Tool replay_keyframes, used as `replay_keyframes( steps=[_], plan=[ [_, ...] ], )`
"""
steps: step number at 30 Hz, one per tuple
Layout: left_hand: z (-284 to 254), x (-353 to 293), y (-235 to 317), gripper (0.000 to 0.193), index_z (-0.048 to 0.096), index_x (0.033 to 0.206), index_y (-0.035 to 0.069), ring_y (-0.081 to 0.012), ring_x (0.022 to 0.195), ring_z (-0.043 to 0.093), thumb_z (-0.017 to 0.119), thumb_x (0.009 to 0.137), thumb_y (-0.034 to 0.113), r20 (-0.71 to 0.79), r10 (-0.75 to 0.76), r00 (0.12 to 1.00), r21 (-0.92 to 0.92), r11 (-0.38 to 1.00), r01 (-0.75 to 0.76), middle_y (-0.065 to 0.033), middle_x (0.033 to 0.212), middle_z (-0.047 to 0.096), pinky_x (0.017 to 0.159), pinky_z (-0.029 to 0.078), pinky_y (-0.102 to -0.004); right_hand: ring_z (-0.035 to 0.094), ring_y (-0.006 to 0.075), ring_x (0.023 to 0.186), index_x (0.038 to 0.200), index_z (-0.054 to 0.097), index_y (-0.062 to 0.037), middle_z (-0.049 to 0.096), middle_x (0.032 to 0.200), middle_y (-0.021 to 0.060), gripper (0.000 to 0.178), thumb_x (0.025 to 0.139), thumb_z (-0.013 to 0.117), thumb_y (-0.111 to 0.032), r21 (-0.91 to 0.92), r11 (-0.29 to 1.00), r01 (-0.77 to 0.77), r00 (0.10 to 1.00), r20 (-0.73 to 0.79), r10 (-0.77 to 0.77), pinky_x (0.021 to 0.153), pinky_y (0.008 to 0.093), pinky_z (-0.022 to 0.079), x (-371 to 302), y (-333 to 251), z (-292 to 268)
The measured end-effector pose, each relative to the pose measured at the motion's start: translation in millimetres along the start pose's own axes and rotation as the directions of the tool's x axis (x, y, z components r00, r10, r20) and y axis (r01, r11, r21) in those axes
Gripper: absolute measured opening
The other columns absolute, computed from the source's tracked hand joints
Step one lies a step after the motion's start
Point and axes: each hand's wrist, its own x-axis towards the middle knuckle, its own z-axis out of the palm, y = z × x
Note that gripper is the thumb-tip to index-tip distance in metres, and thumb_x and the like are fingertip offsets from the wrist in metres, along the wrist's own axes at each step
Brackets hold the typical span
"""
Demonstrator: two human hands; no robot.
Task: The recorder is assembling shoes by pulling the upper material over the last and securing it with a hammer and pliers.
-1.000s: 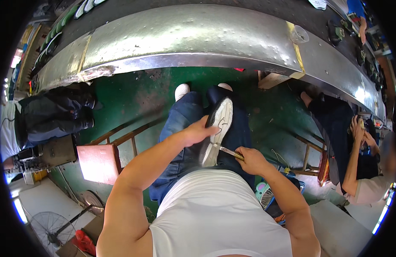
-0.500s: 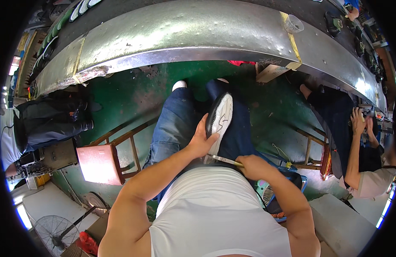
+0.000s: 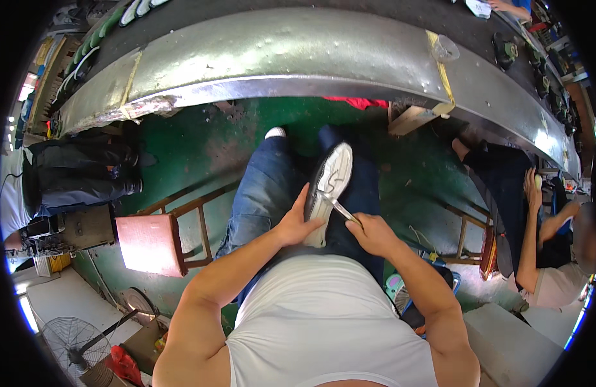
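Observation:
Over my thighs rests a shoe [image 3: 337, 169], sole up, with a dark upper and a pale underside that carries a dark wavy mark. My left hand [image 3: 298, 223] grips it from the left near its middle, the thumb lying across the underside and the fingers along the dark side. A slim brush [image 3: 341, 208] with a light shaft is held by my right hand [image 3: 374, 233], fingers closed round its lower end. The brush tip touches or nearly touches the middle of the sole; its bristles are too small to make out.
A metal-edged workbench [image 3: 278, 55] curves across in front, with a clear plastic cup [image 3: 446, 49] on it. A stool [image 3: 149, 244] stands left, a fan [image 3: 75, 345] behind it. People sit at both sides, one at right [image 3: 533, 258].
The brush has swung up from the heel end to the middle of the sole as my right hand moved forward. My left hand has shifted slightly toward the heel.

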Motion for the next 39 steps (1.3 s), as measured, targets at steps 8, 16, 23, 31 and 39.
replay_keyframes(
  steps=[8,16,23,31,39],
  plan=[
    [-50,-51,107,0.078,0.02,0.159,0.005,-0.0206,0.131,0.051,0.066,0.097,0.021,0.061,0.066,0.996,-0.842,0.54,0.016,-0.011,0.15,0.045,0.108,0.043,-0.0385,0.069,0.0267,0.07,0.096,0.065,-0.0004,0.068,0.073,0.0104,0.034,0.101,0.054,-0.032,0.355,0.914,-0.198,0.949,-0.164,0.269,0.068,0.0387,0.054,-54,35,19],
    [-71,32,201,0.076,0.049,0.14,0.01,-0.0334,0.114,0.064,0.035,0.096,0.071,0.069,0.183,0.981,-0.918,0.395,-0.009,-0.0134,0.129,0.061,0.096,0.053,-0.0517,0.061,0.0349,0.11,0.114,0.067,-0.0005,0.06,0.124,0.015,0.044,0.087,0.072,-0.035,-0.341,0.932,0.12,0.943,-0.255,-0.215,0.09,0.0438,0.052,-49,-28,-37],
    [-70,37,208,0.083,0.05,0.142,0.01,-0.0367,0.119,0.061,0.033,0.094,0.075,0.028,0.225,0.974,-0.928,0.367,-0.058,-0.018,0.133,0.06,0.096,0.052,-0.0547,0.055,0.0388,0.117,0.12,0.063,0.0005,0.055,0.13,0.0172,0.047,0.083,0.077,-0.025,-0.285,0.827,0.485,0.649,-0.516,-0.559,0.098,0.0439,0.048,5,-107,-95],
    [-59,37,204,0.079,0.055,0.135,0.01,-0.0289,0.115,0.063,0.033,0.095,0.074,-0.049,0.182,0.982,-0.93,0.349,-0.111,-0.0152,0.128,0.063,0.098,0.053,-0.0462,0.059,0.0331,0.099,0.108,0.07,-0.0005,0.061,0.112,0.0125,0.039,0.076,0.081,-0.017,-0.657,0.487,0.576,0.208,-0.459,-0.864,0.085,0.043,0.052,56,-140,-101],
    [-54,32,214,0.074,0.05,0.136,0.007,-0.0292,0.112,0.063,0.032,0.099,0.068,0.015,0.3,0.954,-0.963,0.26,-0.067,-0.0158,0.128,0.06,0.096,0.053,-0.0433,0.04,0.0382,0.138,0.148,0.036,0.0017,0.035,0.15,0.0276,0.097,0.074,0.088,-0.034,-0.222,0.712,0.666,0.41,-0.688,-0.599,0.107,0.0451,0.04,70,-128,-93]
  ],
)
